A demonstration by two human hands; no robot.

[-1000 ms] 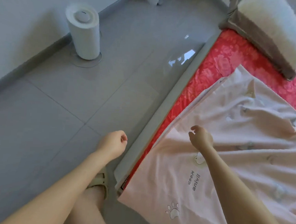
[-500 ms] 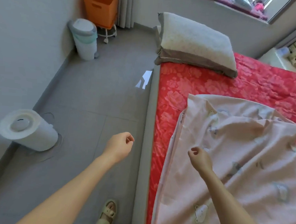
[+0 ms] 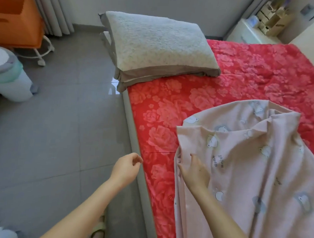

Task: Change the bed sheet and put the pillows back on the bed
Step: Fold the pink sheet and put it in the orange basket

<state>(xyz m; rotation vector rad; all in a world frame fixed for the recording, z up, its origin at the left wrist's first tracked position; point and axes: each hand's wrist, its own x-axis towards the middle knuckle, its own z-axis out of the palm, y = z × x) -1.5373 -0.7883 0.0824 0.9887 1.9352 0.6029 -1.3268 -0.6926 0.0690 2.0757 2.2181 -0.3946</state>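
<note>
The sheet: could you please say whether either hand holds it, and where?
Nothing is gripped: right hand lies open on the sheet near its left edge; left hand is empty.

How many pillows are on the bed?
2, stacked at the far left corner of the bed: the top pillow, and a lower pillow mostly hidden beneath it. Others may be out of view.

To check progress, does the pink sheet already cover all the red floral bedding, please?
No, the pink sheet lies bunched, leaving much red floral bedding bare.
</note>
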